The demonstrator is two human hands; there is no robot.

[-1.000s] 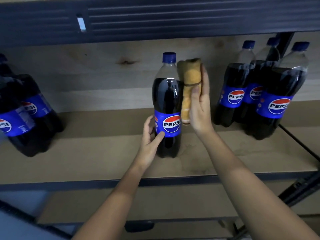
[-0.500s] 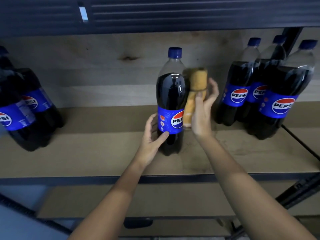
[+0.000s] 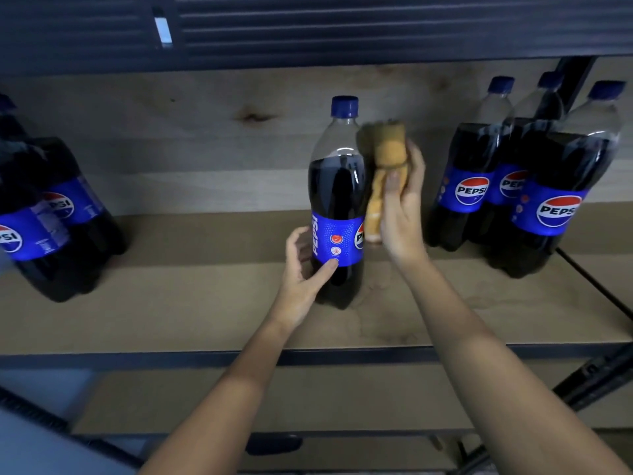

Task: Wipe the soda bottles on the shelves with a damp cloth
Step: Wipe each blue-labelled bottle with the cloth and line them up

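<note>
A tall Pepsi bottle (image 3: 337, 186) with a blue cap stands upright in the middle of the wooden shelf (image 3: 171, 313). My left hand (image 3: 303, 275) grips its lower part, thumb on the blue label. My right hand (image 3: 402, 207) holds a tan cloth (image 3: 385, 169) just to the right of the bottle's side; I cannot tell if the cloth touches it. The label's logo faces right, partly turned away.
Three Pepsi bottles (image 3: 555, 186) stand grouped at the shelf's right end, and two more (image 3: 41, 217) at the left. A dark metal shelf (image 3: 342, 25) hangs overhead. A lower shelf (image 3: 308, 399) lies below, with a dark frame post (image 3: 596, 375) at right.
The middle bottle has turned in my left hand, its logo swinging from the front toward the right. My right hand with the cloth has moved down a little along the bottle's side.
</note>
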